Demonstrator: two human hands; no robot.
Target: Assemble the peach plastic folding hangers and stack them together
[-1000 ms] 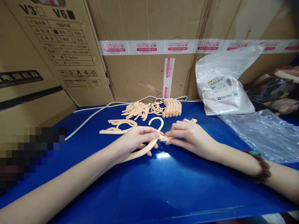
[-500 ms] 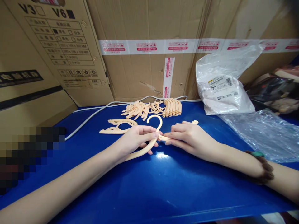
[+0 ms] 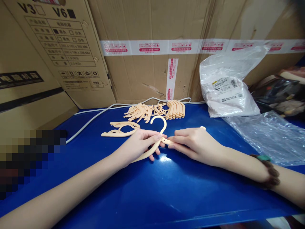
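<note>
We see a pale yellow hanger [image 3: 159, 119] above the middle of a blue table [image 3: 164, 190], between the two hands, its hook curling toward the far side. In the left hand [image 3: 139, 144] we note the thumb and forefinger pinching the joint at the hook's base; the remaining fingers are spread beneath, and a curved arm [image 3: 147, 154] runs nearward and left under the palm. In the right hand [image 3: 194, 143] we find the thumb and forefinger pinching a second, pale arm piece [image 3: 167, 142] just right of the joint, the fingers close together; whether this piece is fastened to the hook we cannot tell. A dark bracelet [image 3: 271, 175] circles the right wrist.

Left of the hanger and slightly farther lie two folded hanger parts [image 3: 120, 128]. Along the far side we distinguish a loose pile [image 3: 140, 112], a cluster of hooks [image 3: 160, 110] and, at its right, a neat row of curved arms [image 3: 176, 109]. Farther right stands a plastic bag [image 3: 228, 92], beyond a clear sheet [image 3: 274, 136].
</note>
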